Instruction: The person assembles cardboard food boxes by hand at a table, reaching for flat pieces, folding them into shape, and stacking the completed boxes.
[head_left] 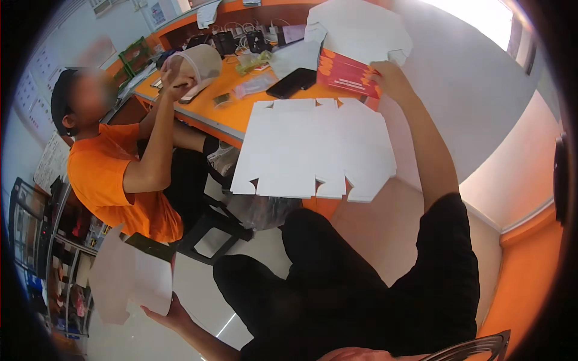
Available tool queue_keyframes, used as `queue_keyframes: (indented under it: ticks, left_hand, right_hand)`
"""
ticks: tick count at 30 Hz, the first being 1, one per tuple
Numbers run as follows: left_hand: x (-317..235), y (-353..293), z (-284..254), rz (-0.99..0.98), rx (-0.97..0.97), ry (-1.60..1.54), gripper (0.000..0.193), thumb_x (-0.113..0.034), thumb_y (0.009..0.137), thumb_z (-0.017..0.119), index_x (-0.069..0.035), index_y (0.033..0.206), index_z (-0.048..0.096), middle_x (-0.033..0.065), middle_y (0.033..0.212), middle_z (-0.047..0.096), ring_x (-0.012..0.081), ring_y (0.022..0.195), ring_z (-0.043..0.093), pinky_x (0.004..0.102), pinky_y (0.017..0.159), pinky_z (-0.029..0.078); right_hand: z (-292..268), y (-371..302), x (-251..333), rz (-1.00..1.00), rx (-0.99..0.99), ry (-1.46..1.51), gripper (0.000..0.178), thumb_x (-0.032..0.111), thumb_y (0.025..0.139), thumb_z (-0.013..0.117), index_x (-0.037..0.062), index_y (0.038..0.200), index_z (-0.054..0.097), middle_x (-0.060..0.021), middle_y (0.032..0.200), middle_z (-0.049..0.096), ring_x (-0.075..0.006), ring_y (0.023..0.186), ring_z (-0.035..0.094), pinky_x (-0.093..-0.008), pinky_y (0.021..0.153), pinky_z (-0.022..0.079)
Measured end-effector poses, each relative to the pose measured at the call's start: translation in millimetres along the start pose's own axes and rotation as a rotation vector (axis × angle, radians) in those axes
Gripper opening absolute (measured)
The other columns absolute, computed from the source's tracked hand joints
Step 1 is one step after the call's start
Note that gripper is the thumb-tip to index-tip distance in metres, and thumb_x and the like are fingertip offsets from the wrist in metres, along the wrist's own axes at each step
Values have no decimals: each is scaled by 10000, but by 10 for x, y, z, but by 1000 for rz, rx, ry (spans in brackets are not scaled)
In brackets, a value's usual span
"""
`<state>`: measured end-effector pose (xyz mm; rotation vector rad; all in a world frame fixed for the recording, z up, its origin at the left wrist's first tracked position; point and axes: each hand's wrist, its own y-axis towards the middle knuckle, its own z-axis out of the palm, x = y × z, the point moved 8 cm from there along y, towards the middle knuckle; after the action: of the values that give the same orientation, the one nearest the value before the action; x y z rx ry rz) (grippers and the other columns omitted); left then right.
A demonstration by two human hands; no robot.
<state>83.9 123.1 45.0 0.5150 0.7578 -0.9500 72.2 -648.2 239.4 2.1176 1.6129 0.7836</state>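
My left hand (168,314), low at the left, grips the edge of a pale carton blank (144,277) held off to my side, its panels bent. At the far right of the table my right hand (391,80) is closed on the edge of a red printed carton blank (340,72). A white die-cut sheet (361,27) rises behind the red panel; whether the two are one piece I cannot tell. Between my hands a stack of white carton blanks (313,147) with notched edges lies on the orange table's near end, above my knees.
A co-worker in an orange shirt (114,156) sits at the left, holding up a pale rolled piece (198,65). A black phone (292,83), plastic bags (253,86) and chargers (226,42) lie on the table (235,69). A black stool (214,234) stands below.
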Motion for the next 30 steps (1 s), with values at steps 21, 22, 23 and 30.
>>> queue_keyframes:
  ticks: [21,22,23,30]
  left_hand:
    - [732,-153,253,-398,-125,-283,524,-383,810,635,-114,1222,454,96,1196,523,230,1069,503,378,829,433]
    - [730,-160,278,-390,-116,-281,524,-363,809,644,-101,1222,456,118,1189,540,228,1086,503,373,847,431]
    - [746,-159,282,-397,-107,-277,524,-363,809,644,-101,1222,456,118,1189,540,228,1086,503,373,847,431]
    - [786,-91,169,-394,-60,-278,515,-367,822,619,-92,1224,451,119,1206,527,232,1088,498,389,862,424]
  right_hand:
    - [-532,-671,2016,-172,320,390,330,245,889,509,23,1129,560,-153,1074,613,-268,999,589,-358,882,439]
    - [-510,-696,2099,-161,316,385,330,245,889,509,23,1129,560,-153,1074,613,-268,999,589,-358,882,439]
    - [-429,-742,2183,-180,378,250,321,258,886,516,31,1105,570,-160,1046,620,-283,970,596,-366,855,446]
    - [-178,-890,2225,-240,486,-50,240,284,873,540,47,879,578,-143,682,617,-329,659,612,-403,601,469]
